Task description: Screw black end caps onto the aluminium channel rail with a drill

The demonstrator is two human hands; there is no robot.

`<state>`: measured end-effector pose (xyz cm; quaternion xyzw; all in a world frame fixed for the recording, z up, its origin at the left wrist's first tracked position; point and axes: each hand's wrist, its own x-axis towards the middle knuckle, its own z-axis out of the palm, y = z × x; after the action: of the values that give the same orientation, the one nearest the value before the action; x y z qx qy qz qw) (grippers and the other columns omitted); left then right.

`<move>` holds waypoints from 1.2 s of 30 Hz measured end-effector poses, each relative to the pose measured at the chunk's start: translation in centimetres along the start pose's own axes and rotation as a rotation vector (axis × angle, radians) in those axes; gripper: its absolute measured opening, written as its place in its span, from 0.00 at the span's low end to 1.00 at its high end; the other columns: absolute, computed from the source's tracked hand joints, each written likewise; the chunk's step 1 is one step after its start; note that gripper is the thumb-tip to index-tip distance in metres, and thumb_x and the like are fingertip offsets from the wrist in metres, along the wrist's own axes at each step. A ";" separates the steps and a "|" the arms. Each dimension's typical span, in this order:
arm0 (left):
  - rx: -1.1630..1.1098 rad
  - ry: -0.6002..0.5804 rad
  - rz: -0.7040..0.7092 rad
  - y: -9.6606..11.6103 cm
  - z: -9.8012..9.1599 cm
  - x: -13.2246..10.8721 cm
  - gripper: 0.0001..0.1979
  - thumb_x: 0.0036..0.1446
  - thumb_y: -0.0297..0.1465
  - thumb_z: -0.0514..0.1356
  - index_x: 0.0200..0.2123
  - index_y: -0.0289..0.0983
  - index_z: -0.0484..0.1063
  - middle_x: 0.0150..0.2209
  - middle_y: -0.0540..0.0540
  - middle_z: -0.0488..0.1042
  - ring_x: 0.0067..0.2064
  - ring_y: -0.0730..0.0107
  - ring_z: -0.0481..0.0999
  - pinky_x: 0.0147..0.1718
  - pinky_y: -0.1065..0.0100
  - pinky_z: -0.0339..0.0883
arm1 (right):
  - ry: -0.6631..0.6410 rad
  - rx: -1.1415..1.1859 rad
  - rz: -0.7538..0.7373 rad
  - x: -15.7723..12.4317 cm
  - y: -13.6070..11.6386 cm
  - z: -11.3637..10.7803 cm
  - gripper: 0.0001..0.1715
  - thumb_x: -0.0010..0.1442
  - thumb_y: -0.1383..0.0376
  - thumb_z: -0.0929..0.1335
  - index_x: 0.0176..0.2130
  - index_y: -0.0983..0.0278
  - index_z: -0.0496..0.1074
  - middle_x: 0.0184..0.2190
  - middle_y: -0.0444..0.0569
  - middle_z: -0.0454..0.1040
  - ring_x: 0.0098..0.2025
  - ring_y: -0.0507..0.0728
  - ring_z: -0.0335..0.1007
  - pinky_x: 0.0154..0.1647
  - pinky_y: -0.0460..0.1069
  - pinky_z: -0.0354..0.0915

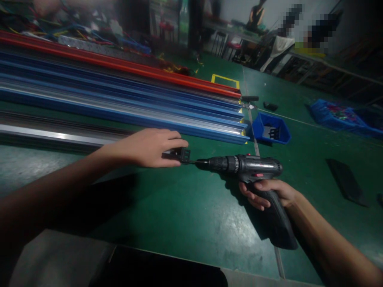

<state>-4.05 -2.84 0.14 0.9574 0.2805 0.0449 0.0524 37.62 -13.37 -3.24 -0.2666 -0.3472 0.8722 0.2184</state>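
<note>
My right hand is wrapped round the handle of a black cordless drill, which points left. Between the fingers and thumb of my left hand is a small black bracket with slots in its end. The drill's bit reaches the lower edge of the bracket; whether it sits in a screw is too small to tell. A grey metal rail runs up to my left wrist, its near end hidden behind my hand.
Several blue rails and a red rail lie lengthwise on the green table. Beyond their ends stands a blue bin with small parts. A black flat piece lies at right. Tangled wires and people are farther back.
</note>
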 end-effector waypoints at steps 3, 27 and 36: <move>0.013 0.001 0.008 -0.1 0.1 0.0 0.28 0.68 0.53 0.55 0.65 0.47 0.71 0.57 0.40 0.76 0.50 0.55 0.79 0.45 0.63 0.70 | 0.010 0.003 0.007 0.0 -0.1 0.1 0.16 0.66 0.62 0.73 0.48 0.74 0.79 0.34 0.48 0.74 0.21 0.45 0.62 0.29 0.44 0.72; -0.009 -0.005 -0.013 0.1 -0.1 0.0 0.28 0.67 0.53 0.57 0.64 0.47 0.72 0.56 0.41 0.76 0.49 0.55 0.78 0.44 0.63 0.70 | -0.013 0.026 -0.005 0.1 0.1 -0.1 0.17 0.68 0.63 0.72 0.48 0.76 0.79 0.35 0.50 0.75 0.21 0.44 0.62 0.30 0.43 0.74; 0.004 -0.010 -0.005 0.0 -0.1 0.0 0.28 0.68 0.53 0.56 0.64 0.47 0.71 0.57 0.41 0.76 0.50 0.54 0.78 0.44 0.62 0.70 | 0.072 -0.010 0.024 -0.1 0.1 0.2 0.16 0.65 0.61 0.75 0.45 0.72 0.80 0.31 0.48 0.74 0.19 0.45 0.60 0.26 0.44 0.72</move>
<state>-4.08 -2.86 0.25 0.9571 0.2825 0.0394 0.0521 37.54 -13.54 -3.13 -0.3031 -0.3403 0.8628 0.2188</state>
